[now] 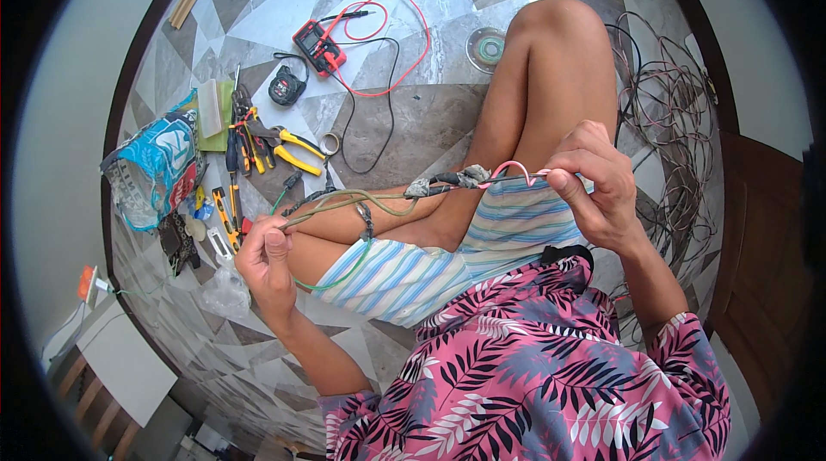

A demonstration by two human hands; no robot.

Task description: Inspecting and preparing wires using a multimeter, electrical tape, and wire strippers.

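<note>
A run of electrical wire (391,196) stretches between my two hands, above my crossed legs. My left hand (268,265) is closed on its olive-green end, thumb pressed against the fingers. On the other side my right hand (594,185) pinches the pink and dark strands. Midway along, a splice wrapped in worn black and grey tape (447,180) joins the two parts. Below it hangs a green wire (348,270) with another dark taped joint (365,222), looping back toward my left hand.
On the tiled floor lie a red multimeter (320,48) with leads, a black tape measure (286,86), yellow-handled pliers (297,149), several screwdrivers (231,151) and a blue plastic bag (159,164). Tangled wires (667,108) spread at the right, near a wooden door (761,237). A round floor drain (487,49) sits ahead.
</note>
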